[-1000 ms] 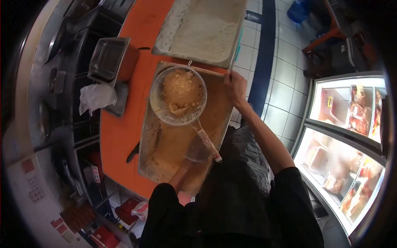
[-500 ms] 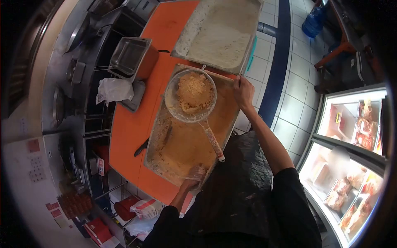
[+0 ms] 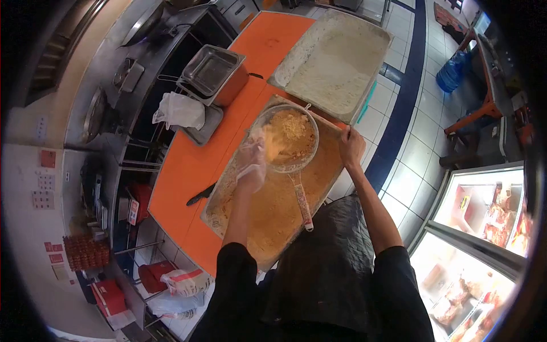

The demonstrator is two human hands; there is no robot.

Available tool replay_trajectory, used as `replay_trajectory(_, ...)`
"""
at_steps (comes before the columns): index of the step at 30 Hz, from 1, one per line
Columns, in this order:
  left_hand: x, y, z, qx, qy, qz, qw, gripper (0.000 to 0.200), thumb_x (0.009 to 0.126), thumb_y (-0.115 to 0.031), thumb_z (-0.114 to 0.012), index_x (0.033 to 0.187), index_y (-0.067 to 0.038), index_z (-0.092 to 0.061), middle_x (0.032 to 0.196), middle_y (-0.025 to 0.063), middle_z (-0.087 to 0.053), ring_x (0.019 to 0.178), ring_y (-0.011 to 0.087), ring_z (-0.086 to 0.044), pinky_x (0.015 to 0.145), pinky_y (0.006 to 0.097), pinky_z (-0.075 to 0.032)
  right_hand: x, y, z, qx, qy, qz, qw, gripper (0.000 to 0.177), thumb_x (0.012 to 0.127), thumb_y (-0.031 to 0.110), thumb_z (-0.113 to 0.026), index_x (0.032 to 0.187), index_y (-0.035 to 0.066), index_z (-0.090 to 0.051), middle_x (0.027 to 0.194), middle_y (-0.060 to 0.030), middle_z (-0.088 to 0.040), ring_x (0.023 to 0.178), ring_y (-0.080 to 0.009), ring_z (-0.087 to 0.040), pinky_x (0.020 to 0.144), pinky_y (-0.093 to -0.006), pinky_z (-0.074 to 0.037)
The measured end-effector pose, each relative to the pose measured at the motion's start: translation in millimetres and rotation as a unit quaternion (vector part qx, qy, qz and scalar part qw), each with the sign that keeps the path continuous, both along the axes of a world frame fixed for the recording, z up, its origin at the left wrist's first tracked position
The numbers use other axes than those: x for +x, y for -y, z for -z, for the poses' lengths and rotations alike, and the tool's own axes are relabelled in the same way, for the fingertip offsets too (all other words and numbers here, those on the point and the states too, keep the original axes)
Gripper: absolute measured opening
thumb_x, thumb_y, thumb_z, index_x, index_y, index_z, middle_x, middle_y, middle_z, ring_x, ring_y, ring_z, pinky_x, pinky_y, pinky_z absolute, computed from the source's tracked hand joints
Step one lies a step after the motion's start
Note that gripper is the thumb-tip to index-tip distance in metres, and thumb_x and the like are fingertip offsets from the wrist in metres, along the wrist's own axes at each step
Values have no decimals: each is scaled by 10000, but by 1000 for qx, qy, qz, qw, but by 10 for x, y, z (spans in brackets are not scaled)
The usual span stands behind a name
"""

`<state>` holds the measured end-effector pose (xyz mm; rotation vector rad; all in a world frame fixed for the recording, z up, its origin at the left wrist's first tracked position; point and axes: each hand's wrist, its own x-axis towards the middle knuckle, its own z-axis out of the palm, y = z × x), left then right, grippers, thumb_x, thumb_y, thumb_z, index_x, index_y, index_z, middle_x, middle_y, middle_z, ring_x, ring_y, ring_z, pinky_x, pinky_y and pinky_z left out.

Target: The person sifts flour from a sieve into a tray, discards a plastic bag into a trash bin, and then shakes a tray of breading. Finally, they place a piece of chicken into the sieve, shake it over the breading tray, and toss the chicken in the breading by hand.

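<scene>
A round mesh sieve (image 3: 302, 198) with a speckled handle rests across a large metal tray (image 3: 223, 191). Heaped in the sieve is brown crumbly powder (image 3: 294, 126), and more brown powder (image 3: 273, 228) covers the tray floor. My left hand (image 3: 252, 162), in a thin clear glove, is over the sieve's left rim, with powder streaming beside it. Motion smears its fingers, so their grip cannot be made out. With fingers curled over the tray's right-hand corner, my bare right hand (image 3: 352, 146) holds its rim.
Beyond stands a second metal tray (image 3: 290, 60) with pale flour. Left on the orange table (image 3: 182, 176) are a black-handled tool (image 3: 200, 194), stacked metal pans (image 3: 213, 74) and a white plastic bag (image 3: 179, 111). A lit display fridge (image 3: 481, 240) stands at right.
My left hand has risen from the powder at the tray's near end to the sieve. The heap in the sieve looks lower on its left side. My right hand keeps its hold.
</scene>
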<state>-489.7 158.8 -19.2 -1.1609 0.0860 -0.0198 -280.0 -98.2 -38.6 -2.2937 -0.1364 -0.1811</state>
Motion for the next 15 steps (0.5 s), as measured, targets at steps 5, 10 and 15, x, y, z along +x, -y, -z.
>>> replay_trajectory(5, -769, -107, 669, -604, 71, 17, 793, 606, 918, -370, -565, 1380, -5, -423, 1201, 190, -586, 1010, 242, -593, 919, 421, -470, -3, -24, 2, 94, 2, 44, 995, 331, 944, 244, -485, 747, -5, -576, 755, -204, -625, 708, -403, -608, 637, -493, -462)
replay_trajectory(10, -1896, 317, 957, -868, 144, -407, 244, 315, 859, -241, -595, 1060, 0, -617, 1019, 219, -646, 980, 371, -611, 822, 442, -479, 7, 24, -4, 52, -6, 39, 998, 309, 940, 222, -478, 750, 3, -584, 769, -193, -633, 723, -398, -614, 637, -486, -474)
replay_trajectory(15, -1680, 1132, 617, -850, 105, -516, 24, 739, 828, -267, -700, 1458, -96, -352, 1485, 155, -371, 1353, 263, -388, 1071, 349, -357, -6, 2, 1, 82, 3, 35, 996, 316, 941, 226, -477, 736, 6, -573, 747, -199, -619, 705, -398, -609, 629, -484, -470)
